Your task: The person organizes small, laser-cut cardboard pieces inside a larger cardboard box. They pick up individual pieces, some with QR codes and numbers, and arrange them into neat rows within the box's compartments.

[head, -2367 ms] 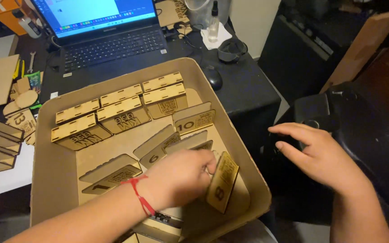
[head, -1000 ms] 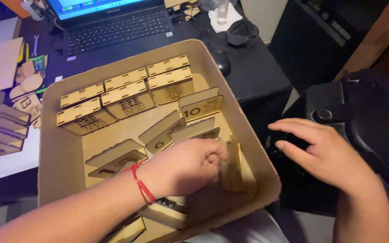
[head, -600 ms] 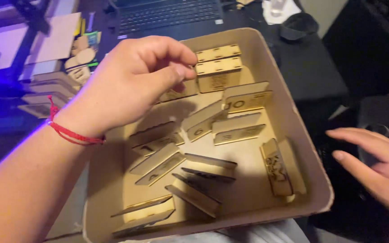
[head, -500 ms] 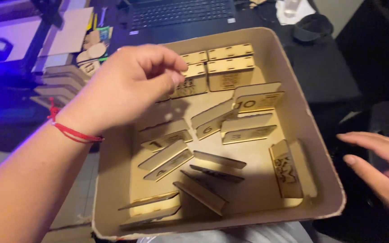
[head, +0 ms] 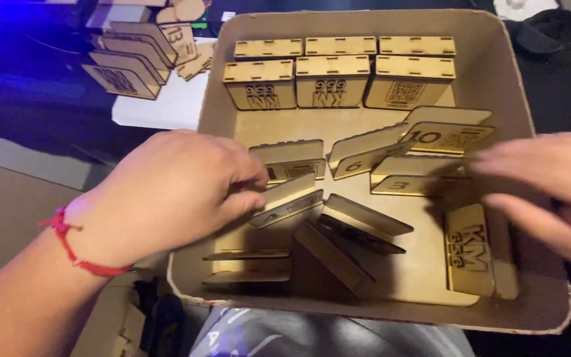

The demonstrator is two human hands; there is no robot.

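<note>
Plywood wedge-shaped stands lie loose in the shallow tan cardboard tray (head: 517,86), seen from the head camera. Reaching in from the lower left, the left hand (head: 173,198), with a red string bracelet (head: 67,248) at its wrist, curls knuckles-up over the tray's left wall, its fingertips pinched on a tilted plywood wedge stand (head: 289,198) near the tray's middle. From the right, the right hand (head: 550,185) hovers blurred, fingers spread apart and holding nothing, above a flat-lying engraved plywood stand (head: 467,254).
</note>
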